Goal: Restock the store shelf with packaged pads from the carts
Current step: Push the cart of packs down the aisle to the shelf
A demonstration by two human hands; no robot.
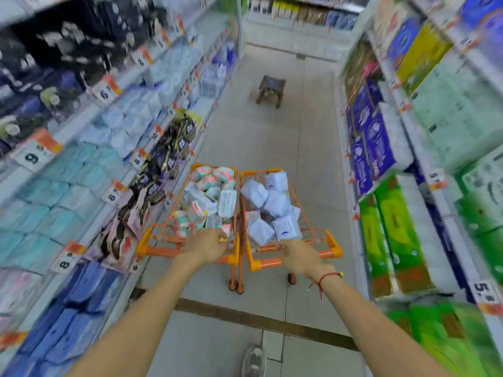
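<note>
Where carts (239, 213) touch, hands (208, 247) on handles.

2 carts side by side mid-aisle, touching: left cart (190, 213), right cart (288, 213). Mixed pad packs (209, 197) heaped in left cart; pad packs (269, 205) piled in right cart. Left hand (208, 247) on left cart's handle, right hand (300, 258) on right cart's handle. Shelf (89, 148) runs along left, just beside left cart. Second shelf (408, 159) along right, apart from right cart. Stool (270, 89) on floor (272, 137) ahead, beyond carts. Shoe (254, 360) on floor behind carts, between arms.
</note>
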